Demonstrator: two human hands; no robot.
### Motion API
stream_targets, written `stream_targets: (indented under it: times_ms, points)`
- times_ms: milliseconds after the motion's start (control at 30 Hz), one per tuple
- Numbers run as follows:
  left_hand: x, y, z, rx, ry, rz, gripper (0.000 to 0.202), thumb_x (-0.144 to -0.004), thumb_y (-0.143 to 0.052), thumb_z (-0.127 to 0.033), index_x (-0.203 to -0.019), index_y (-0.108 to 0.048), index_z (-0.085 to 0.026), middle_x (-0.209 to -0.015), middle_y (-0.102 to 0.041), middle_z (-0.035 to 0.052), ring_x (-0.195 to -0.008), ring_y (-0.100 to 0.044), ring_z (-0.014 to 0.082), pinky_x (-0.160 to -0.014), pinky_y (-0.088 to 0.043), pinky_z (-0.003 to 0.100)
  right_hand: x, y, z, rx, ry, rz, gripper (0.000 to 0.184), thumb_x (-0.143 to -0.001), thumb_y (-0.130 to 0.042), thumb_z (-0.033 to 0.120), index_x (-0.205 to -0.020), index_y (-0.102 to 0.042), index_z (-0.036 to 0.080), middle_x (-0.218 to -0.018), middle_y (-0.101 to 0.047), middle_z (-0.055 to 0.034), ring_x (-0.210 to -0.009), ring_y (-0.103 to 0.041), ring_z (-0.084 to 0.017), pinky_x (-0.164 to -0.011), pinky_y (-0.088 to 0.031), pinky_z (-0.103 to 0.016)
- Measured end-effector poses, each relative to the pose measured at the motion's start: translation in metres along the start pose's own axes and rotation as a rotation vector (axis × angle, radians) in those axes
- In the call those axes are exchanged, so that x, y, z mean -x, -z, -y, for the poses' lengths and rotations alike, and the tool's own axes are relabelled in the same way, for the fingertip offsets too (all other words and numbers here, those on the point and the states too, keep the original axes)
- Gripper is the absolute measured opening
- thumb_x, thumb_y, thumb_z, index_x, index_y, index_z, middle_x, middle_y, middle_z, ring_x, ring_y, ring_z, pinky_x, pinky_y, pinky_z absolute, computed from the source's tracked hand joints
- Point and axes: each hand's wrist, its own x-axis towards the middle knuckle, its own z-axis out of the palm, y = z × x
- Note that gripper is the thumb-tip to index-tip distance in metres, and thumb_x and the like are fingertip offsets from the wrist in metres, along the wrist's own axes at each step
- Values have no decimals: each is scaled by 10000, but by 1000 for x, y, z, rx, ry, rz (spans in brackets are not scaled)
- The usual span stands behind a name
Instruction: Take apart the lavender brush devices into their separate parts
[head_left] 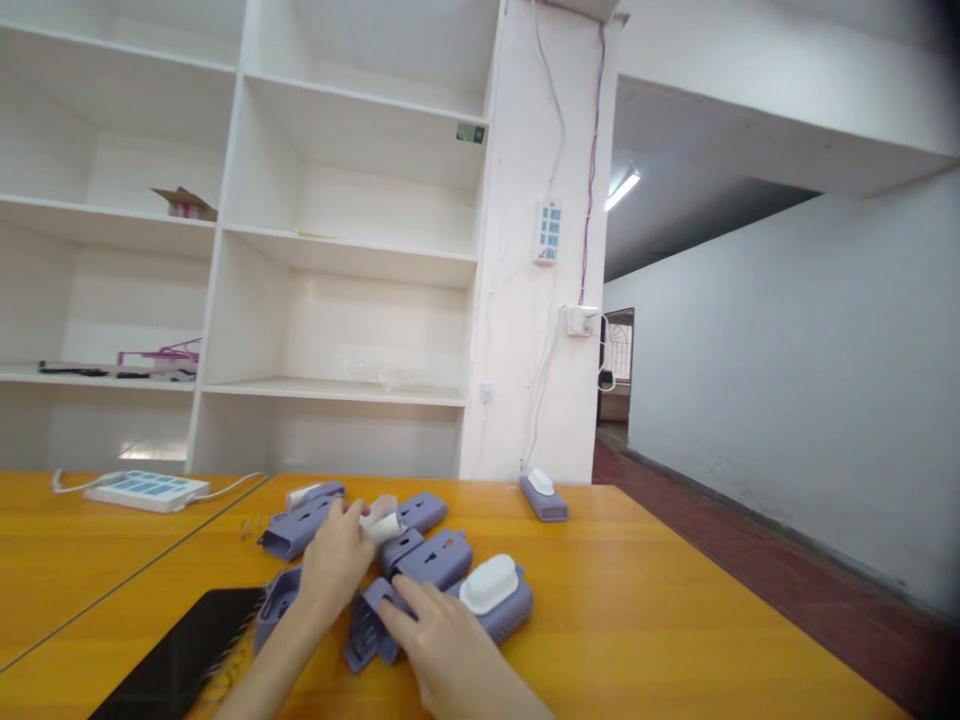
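Several purple plastic cases lie in a loose cluster on the table. My left hand (337,560) reaches into the middle of them with bent fingers, closed at the end of a white rounded piece (384,527). Beside that hand sits a long purple case (296,532), and an open purple case (279,603) stands near its wrist. Nearer me, my right hand (446,640) has its fingers closed over an open-ended purple case (367,625). Just right of it is a purple case with a white oval top (489,583). Slotted purple cases (439,558) lie beyond my right fingers.
A black flat panel (187,650) lies at the left on the orange wooden table (637,620). Behind it rests a white power strip (146,490) with a cord. One more purple case (546,503) sits near the far edge. White shelves (345,395) stand behind the table.
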Motion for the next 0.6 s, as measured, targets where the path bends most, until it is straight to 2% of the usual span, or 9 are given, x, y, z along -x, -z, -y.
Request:
stream_targets:
  times_ms: [67,167,233,300,400,467,533,600]
  points:
    - [-1,-2,5,1,52,-36,321,-961,-356,-173,-1106,-641,-148,-1051,-626,131,-951,-652,292,-780,-500,379,1,-2,0,93,-17,-29,724,-767,-542,26,-1463,-445,201,-1454,-549,-155,-1186,-604,-350,-970,-536,-474]
    - [3,0,13,32,32,-96,330,-1003,-361,-283,-1149,-632,-164,-1092,-640,122,-1040,-620,294,-864,-502,391,9,5,2,102,3,-85,744,-782,-554,47,-1494,-399,196,-1467,-530,-160,-1253,-545,-351,-1014,-488,-491]
    - [6,6,14,59,-23,-143,334,-1013,-370,-324,-1169,-624,-173,-1157,-632,121,-1127,-585,296,-959,-478,408,14,17,2,70,-8,-176,665,-823,-528,42,-1459,-451,218,-1461,-535,-135,-1277,-516,-324,-1053,-445,-479]
    - [11,17,9,79,-87,-185,326,-1018,-385,-340,-1181,-616,-178,-1225,-614,117,-1208,-542,289,-1055,-429,415,19,33,-4,26,-116,-309,513,-880,-505,65,-1364,-550,231,-1393,-576,-122,-1252,-521,-310,-1069,-412,-483]
    - [26,34,-15,154,-236,-217,293,-1036,-380,-332,-1165,-616,-217,-1264,-603,82,-1235,-533,235,-1098,-409,363,26,51,-27,-85,-373,-475,254,-952,-520,200,-1149,-677,234,-1183,-656,-112,-1106,-580,-292,-992,-433,-454]
    - [43,40,-41,338,-415,-206,265,-1034,-393,-292,-1117,-634,-219,-1220,-621,92,-1196,-563,241,-1072,-436,387,33,53,-51,-205,-549,-537,196,-942,-584,351,-1007,-723,230,-1096,-676,-114,-1078,-581,-309,-976,-414,-445]
    - [63,38,-69,431,-528,-112,236,-1019,-425,-264,-1083,-650,-239,-1196,-641,82,-1170,-585,238,-1071,-440,398,42,48,-77,-264,-623,-551,295,-928,-593,459,-918,-730,199,-996,-699,-121,-1014,-602,-311,-931,-424,-425]
    - [83,28,-93,440,-564,36,221,-990,-486,-272,-1127,-658,-251,-1251,-644,89,-1190,-588,250,-1065,-452,400,51,37,-100,-335,-684,-555,449,-955,-500,550,-762,-694,193,-823,-702,-85,-837,-623,-266,-794,-452,-366]
